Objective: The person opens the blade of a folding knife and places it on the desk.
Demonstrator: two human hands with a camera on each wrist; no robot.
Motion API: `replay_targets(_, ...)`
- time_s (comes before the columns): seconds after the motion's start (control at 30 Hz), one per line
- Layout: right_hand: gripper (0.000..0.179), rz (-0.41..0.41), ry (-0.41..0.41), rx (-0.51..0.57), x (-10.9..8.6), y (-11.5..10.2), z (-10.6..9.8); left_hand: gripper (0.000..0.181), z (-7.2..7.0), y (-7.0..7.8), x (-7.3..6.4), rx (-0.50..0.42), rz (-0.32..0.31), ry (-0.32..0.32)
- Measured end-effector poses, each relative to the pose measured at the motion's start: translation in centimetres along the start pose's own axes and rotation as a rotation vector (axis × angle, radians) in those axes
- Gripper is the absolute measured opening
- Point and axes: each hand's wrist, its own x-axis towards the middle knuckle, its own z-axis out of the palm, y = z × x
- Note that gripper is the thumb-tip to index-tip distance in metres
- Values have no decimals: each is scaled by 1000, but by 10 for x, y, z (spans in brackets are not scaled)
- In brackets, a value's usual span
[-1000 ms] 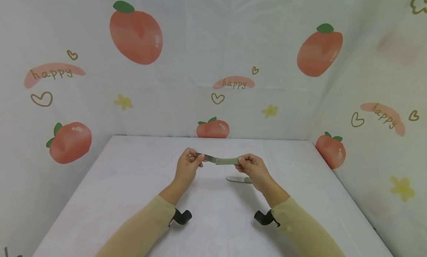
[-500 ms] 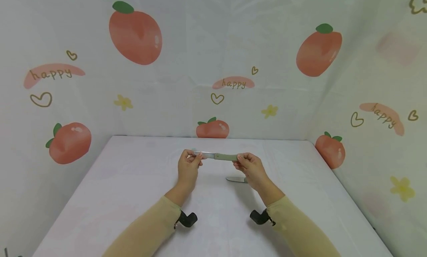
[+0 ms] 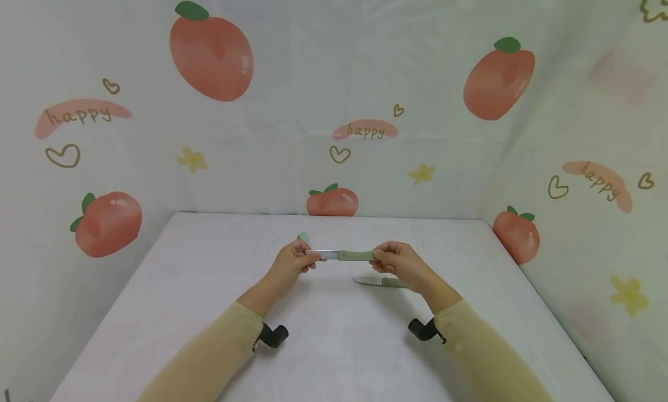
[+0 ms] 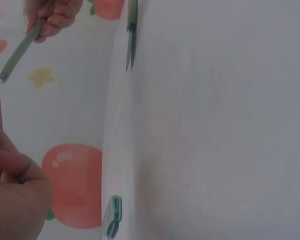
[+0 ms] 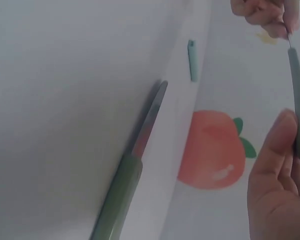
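Note:
My left hand (image 3: 286, 267) pinches the steel blade of a folding knife (image 3: 356, 256) between thumb and fingers. At the other end, my right hand (image 3: 406, 265) grips the tip of its pale green handle. The knife is held level above the table, with blade and handle in one line. Below and in front of it lies a second green-handled knife (image 3: 367, 281), its blade pointing left; the right hand overlaps its handle end in the head view. In the right wrist view this second knife (image 5: 124, 185) shows large, with a rounded tip.
A slim mint-green piece (image 3: 303, 237) is on the far part of the white table (image 3: 209, 309), behind the left hand; its slotted end shows in the left wrist view. A fruit-printed cloth (image 3: 292, 71) walls the back and sides. Each wrist wears a black camera (image 3: 273, 336).
The blade, bent at an angle to the handle a second ago, now lines up with it. After rising slightly, the knife has come down level, and both forearms have spread outward.

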Motion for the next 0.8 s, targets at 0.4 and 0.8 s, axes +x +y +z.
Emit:
replay_targets(0.4, 21, 69, -167, -184, -1, -4, -15, 16, -12, -1, -3, 71, -146, -132)
replay_targets(0.8, 17, 89, -189, -182, 2, 2, -18, 18, -14, -4, 2, 194, -165, -111)
